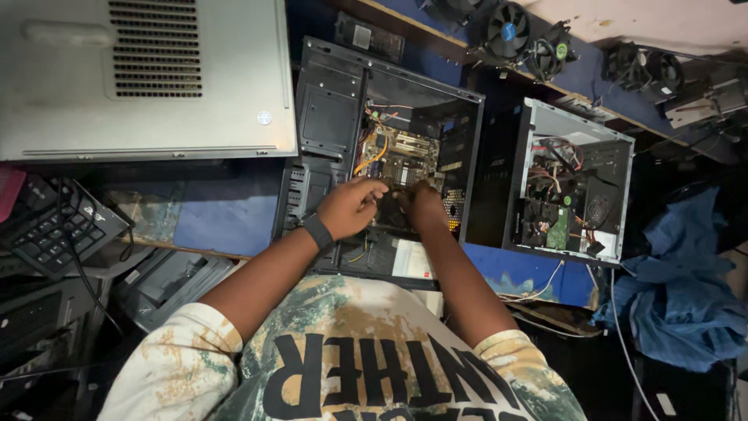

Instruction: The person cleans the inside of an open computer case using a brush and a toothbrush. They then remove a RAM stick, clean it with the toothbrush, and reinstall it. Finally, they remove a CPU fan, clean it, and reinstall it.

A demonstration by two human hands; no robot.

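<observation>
Nearest us, our own printed shirt [351, 366] with both forearms reaching forward from it.

Item: open black computer case [327, 101], lying on its side on the blue bench [226, 210], side panel off, so we judge the board faces up for access. Green motherboard [405, 152] inside, orange cable [372, 160] looping at its left edge.

Item: our left hand [351, 206], dark wristband [317, 231] behind it, fingers curled loosely over the board's lower edge; whether anything is pinched we cannot tell.

Item: our right hand [425, 204], just beside the left, fingers bent down into the case; its grip is hidden.

Item: second open tower [569, 179], upright to the right, wiring exposed.

Item: grey side panel [140, 78], top left, slotted vent, one small round sticker near its lower right corner.

Item: white rectangular label with red mark [413, 261] on the case floor below the hands.

Item: keyboard [54, 226], left; cooling fans [510, 31] on the far shelf; blue cloth [678, 281], right.
</observation>
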